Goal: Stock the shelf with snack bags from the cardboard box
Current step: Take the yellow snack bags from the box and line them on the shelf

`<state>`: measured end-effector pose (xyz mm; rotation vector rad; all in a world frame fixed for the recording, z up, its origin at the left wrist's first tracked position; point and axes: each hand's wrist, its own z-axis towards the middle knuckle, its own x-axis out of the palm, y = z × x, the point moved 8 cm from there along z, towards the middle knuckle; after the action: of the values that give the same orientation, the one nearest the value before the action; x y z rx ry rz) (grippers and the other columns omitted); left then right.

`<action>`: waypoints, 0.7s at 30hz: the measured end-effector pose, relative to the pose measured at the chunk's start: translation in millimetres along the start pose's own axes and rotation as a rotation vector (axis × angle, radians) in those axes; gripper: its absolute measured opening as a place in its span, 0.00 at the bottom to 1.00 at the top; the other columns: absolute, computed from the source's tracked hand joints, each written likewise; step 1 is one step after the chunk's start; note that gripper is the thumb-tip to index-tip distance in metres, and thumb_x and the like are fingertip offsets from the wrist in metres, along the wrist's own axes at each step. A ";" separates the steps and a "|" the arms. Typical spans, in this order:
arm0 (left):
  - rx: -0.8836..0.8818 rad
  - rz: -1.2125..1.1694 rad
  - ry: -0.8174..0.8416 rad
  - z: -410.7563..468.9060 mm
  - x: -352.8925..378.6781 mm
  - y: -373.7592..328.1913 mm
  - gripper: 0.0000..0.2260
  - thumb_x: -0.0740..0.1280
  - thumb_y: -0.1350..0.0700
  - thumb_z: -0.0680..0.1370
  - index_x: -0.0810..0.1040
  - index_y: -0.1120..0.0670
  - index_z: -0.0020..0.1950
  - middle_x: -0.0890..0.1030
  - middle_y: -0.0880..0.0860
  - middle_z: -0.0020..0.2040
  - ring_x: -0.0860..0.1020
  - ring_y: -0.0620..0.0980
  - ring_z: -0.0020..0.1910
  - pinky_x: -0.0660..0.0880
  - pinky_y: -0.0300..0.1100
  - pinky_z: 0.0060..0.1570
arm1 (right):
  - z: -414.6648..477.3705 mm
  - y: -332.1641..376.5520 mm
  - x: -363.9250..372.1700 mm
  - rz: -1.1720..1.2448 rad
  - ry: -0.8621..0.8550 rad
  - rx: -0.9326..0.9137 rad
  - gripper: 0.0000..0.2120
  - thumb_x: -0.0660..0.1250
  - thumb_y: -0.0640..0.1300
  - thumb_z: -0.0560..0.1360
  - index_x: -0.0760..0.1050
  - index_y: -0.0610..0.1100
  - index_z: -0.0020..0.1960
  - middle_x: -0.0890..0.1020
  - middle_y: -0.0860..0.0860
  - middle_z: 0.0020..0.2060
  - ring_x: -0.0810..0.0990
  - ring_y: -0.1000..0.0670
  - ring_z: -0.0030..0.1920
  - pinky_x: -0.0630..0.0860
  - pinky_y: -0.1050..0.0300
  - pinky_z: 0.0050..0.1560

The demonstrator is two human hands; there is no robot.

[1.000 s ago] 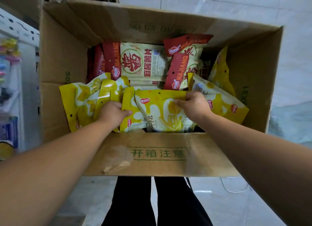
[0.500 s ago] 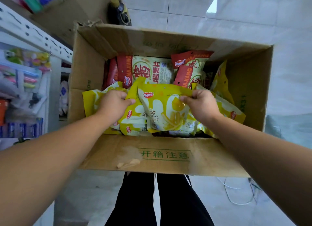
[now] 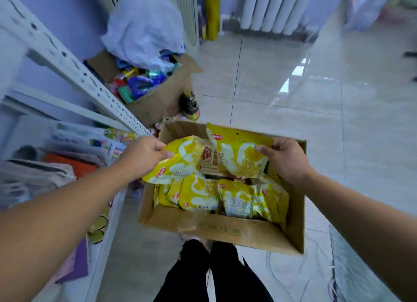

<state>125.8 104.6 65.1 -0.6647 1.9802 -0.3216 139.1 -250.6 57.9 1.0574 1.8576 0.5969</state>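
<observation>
Pinching noted: snack bag (image 3: pixel 180 163) held at edge by left grip (image 3: pixel 144 154), 2nd bag (image 3: pixel 239 157) by right grip (image 3: pixel 283 158); cardboard box (image 3: pixel 225 230) below grips. Judged light, soft, slick; sealed edges pref'd.

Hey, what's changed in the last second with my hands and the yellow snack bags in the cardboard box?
Both hands rose out of the brown cardboard box. The left hand lifted one yellow plastic snack bag, the right hand a second yellow bag; both bags now hang above the box. Nothing was let go. The box and the remaining yellow bags stayed put.
</observation>
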 end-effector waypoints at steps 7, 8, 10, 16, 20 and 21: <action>0.011 0.026 -0.080 -86.0 -148.7 -65.1 0.16 0.74 0.45 0.73 0.83 0.58 0.40 0.71 0.52 0.27 0.68 0.47 0.26 0.63 0.41 0.31 | -39.2 154.5 -52.9 -0.002 0.071 -0.293 0.07 0.71 0.43 0.78 0.85 0.43 0.43 0.84 0.57 0.30 0.79 0.61 0.29 0.74 0.70 0.35; 0.025 0.027 -0.111 -101.0 -171.9 -74.5 0.17 0.75 0.45 0.73 0.81 0.59 0.39 0.69 0.52 0.27 0.66 0.46 0.25 0.61 0.41 0.30 | -45.6 179.7 -57.4 -0.016 0.077 -0.341 0.07 0.71 0.42 0.78 0.85 0.44 0.42 0.85 0.56 0.31 0.78 0.62 0.29 0.72 0.70 0.35; 0.034 0.039 -0.183 -133.6 -217.5 -88.1 0.18 0.75 0.45 0.73 0.81 0.60 0.39 0.70 0.51 0.27 0.66 0.46 0.25 0.62 0.40 0.30 | -58.0 230.1 -64.4 -0.030 0.088 -0.438 0.07 0.71 0.43 0.78 0.86 0.44 0.43 0.87 0.46 0.38 0.80 0.55 0.36 0.77 0.58 0.43; 0.011 0.012 -0.433 -250.1 -321.7 -88.7 0.08 0.76 0.46 0.72 0.85 0.49 0.39 0.85 0.48 0.32 0.82 0.46 0.32 0.74 0.42 0.37 | -104.3 363.0 -61.6 -0.020 0.075 -0.715 0.08 0.73 0.48 0.76 0.86 0.44 0.45 0.87 0.42 0.42 0.84 0.42 0.42 0.80 0.42 0.52; -0.039 -0.042 -0.607 -333.5 -369.1 -60.9 0.07 0.76 0.47 0.72 0.84 0.49 0.39 0.85 0.46 0.33 0.81 0.40 0.30 0.72 0.38 0.35 | -151.2 428.1 -32.6 0.014 0.148 -0.836 0.10 0.73 0.49 0.76 0.84 0.42 0.42 0.82 0.39 0.33 0.75 0.43 0.30 0.76 0.49 0.35; -0.056 -0.044 -0.647 -355.8 -378.6 -52.2 0.07 0.76 0.47 0.72 0.84 0.48 0.39 0.85 0.46 0.33 0.81 0.39 0.30 0.72 0.38 0.34 | -164.3 441.7 -23.1 0.035 0.174 -0.862 0.09 0.72 0.47 0.77 0.84 0.43 0.41 0.82 0.45 0.30 0.76 0.48 0.30 0.74 0.54 0.35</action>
<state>-30.3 261.7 538.0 -0.7367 1.3607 -0.0594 189.1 -37.7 475.9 0.4638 1.4623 1.3804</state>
